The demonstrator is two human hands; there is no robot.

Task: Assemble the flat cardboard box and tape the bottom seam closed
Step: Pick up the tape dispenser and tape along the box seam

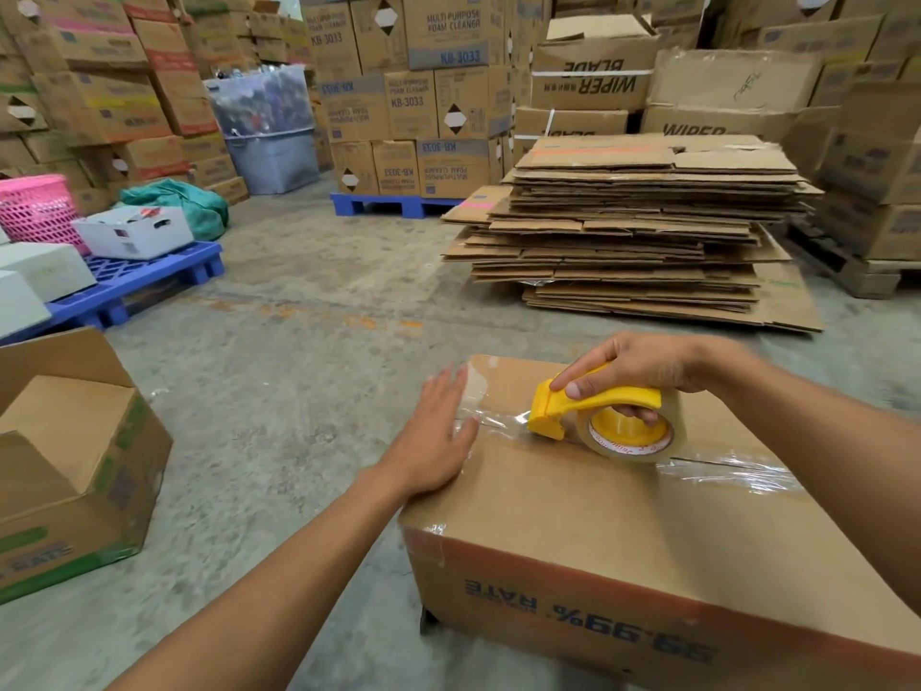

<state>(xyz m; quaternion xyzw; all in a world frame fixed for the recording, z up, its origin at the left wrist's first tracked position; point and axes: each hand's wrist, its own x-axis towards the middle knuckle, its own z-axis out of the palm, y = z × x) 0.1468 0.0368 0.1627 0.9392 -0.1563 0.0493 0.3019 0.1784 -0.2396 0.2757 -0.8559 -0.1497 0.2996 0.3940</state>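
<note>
- the cardboard box (pixel 573 511) stands on the concrete floor (pixel 279 391), bottom side up, flaps shut, clear tape already lying along most of the seam (pixel 717 468).
- right hand (pixel 643 364) has its fingers clamped on the yellow tape dispenser (pixel 598 421), its cutter end close to the box's far-left edge.
- left hand (pixel 433 436) lies flat, fingers spread and holding nothing, pressing the taped corner.
- to finish well, i'd judge: keep the roll pressed low, carry the tape over the edge onto the side wall, tilt the cutter to tear cleanly, then rub out wrinkles with the flat palm.
</note>
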